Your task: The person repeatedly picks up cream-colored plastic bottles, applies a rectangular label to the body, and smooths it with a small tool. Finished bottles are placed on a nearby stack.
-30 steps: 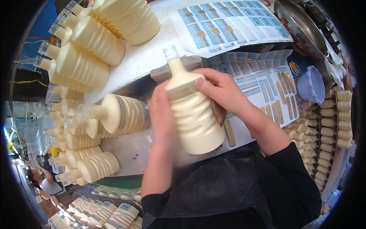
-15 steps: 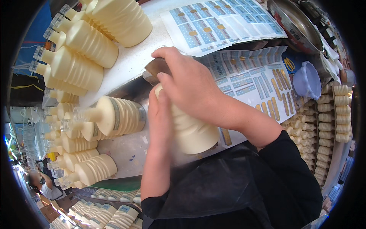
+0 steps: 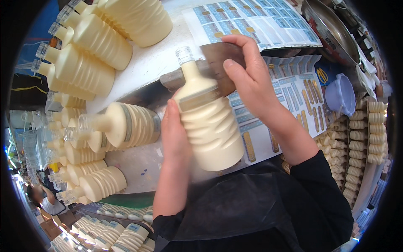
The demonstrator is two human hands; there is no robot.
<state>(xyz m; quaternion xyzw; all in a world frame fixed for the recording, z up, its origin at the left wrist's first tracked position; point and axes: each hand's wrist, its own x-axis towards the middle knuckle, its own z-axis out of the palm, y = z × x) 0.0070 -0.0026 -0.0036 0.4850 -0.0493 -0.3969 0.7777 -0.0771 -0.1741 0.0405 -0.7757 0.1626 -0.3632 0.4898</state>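
Note:
A cream-coloured bottle (image 3: 212, 134) with wavy ribs and a clear threaded neck leans in front of me. My left hand (image 3: 174, 130) is closed against its left side, part of the fingers hidden behind it. Around the bottle's shoulder runs a greyish-gold label band (image 3: 199, 100). My right hand (image 3: 254, 73) pinches a flat brown scraper (image 3: 222, 61) between thumb and fingers. The scraper's lower edge lies close to the right end of the band; whether it touches cannot be made out.
Sheets of blue and gold labels (image 3: 294, 98) lie to the right, with another label sheet (image 3: 252, 25) farther back. Cream bottles (image 3: 100, 182) crowd the left. A lilac bucket (image 3: 341, 94) and a metal bowl (image 3: 331, 29) stand at right. Someone sits at far left.
My right hand has drawn away from the bottle's shoulder to the right, scraper still in it. The bottle's neck and label band have come into sight, with my left hand still on its side.

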